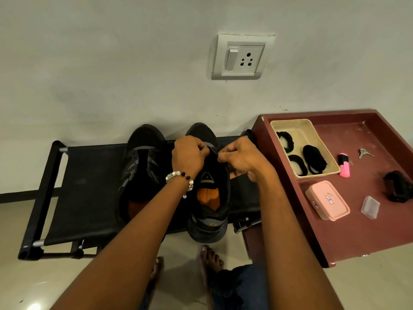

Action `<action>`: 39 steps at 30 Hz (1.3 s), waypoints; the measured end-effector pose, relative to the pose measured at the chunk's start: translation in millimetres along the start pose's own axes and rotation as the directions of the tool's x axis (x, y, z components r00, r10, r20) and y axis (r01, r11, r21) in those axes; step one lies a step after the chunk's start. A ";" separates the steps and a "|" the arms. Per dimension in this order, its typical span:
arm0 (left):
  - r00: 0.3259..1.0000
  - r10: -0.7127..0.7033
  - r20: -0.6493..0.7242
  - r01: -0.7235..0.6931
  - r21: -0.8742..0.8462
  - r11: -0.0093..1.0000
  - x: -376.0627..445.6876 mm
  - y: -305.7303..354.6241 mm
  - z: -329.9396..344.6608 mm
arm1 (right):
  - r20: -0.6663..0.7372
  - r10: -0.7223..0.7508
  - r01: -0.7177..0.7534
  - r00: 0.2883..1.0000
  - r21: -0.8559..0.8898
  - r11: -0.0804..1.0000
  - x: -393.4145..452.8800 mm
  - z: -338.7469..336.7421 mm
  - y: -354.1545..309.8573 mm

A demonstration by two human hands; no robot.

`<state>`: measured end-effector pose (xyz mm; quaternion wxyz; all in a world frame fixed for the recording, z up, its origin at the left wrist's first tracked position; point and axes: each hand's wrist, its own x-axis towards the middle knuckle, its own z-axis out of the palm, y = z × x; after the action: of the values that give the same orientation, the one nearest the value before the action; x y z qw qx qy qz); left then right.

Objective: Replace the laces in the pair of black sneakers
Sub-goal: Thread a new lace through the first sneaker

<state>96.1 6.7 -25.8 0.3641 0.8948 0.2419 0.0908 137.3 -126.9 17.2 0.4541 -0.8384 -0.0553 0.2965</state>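
Observation:
Two black sneakers stand side by side on a low black rack (89, 189), toes to the wall. The left sneaker (138, 166) has no lace that I can see and its eyelets show. Over the right sneaker (212, 198), with its orange insole, both hands work at the upper eyelets. My left hand (190, 156), a bead bracelet on its wrist, has its fingers curled at the sneaker's tongue. My right hand (240, 158) pinches a thin black lace end (217, 154) between thumb and fingertips. Several coiled black laces (314, 158) lie in a clear tub (290, 125).
To the right is a maroon tray table (357, 231) holding the tub, a pink box (327, 201), a pink highlighter (344, 167), keys (364, 153), a black object (397, 186) and a small clear case (369, 206). My bare feet (210, 258) are on the tiled floor under the rack.

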 end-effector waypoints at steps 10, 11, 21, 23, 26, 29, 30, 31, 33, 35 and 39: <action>0.994 -0.079 -0.071 0.076 -0.046 0.996 -3.5 1.8 10.1 | 0.015 -0.026 0.026 1.000 -0.008 1.000 4.0 0.4 3.9; 0.993 -0.091 -0.070 0.088 -0.048 0.995 -2.9 1.7 11.7 | 0.020 -0.029 0.029 0.999 -0.009 1.000 4.0 0.2 3.9; 0.949 -0.313 0.029 0.313 -0.186 0.931 4.8 2.5 19.0 | 0.062 -0.016 0.014 0.998 0.039 0.999 10.8 -1.1 13.3; 0.923 -0.383 0.041 0.383 -0.203 0.901 8.4 3.8 21.2 | -0.095 -0.079 0.082 0.992 0.020 0.996 20.5 5.2 20.9; 0.894 -0.444 0.050 0.445 -0.209 0.871 12.2 4.7 24.9 | -0.269 -0.199 0.167 0.942 -0.139 0.976 34.5 16.1 26.9; 0.870 -0.489 0.058 0.490 -0.195 0.849 15.1 4.9 24.9 | -0.324 -0.242 0.181 0.914 -0.208 0.961 38.3 22.0 28.6; 0.867 -0.494 0.067 0.497 -0.195 0.846 16.1 4.7 24.7 | -0.340 -0.256 0.188 0.905 -0.219 0.957 38.3 22.6 29.0; 0.868 -0.490 0.079 0.496 -0.194 0.847 16.9 4.7 24.5 | -0.350 -0.266 0.196 0.898 -0.224 0.955 38.2 22.8 29.6; 0.876 -0.470 0.103 0.481 -0.192 0.855 18.2 4.4 22.7 | -0.360 -0.276 0.208 0.891 -0.216 0.954 39.3 24.3 31.2; 0.884 -0.448 0.132 0.467 -0.197 0.862 20.8 2.0 20.6 | -0.368 -0.284 0.217 0.885 -0.212 0.953 40.5 25.5 31.5; 0.885 -0.432 0.175 0.462 -0.207 0.862 24.1 1.4 19.6 | -0.382 -0.312 0.234 0.870 -0.238 0.943 40.5 27.6 30.7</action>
<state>124.2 5.9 -39.2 0.4962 0.7666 0.4070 -0.0223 149.9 -109.9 -36.7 0.4135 -0.9038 -0.1034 0.0381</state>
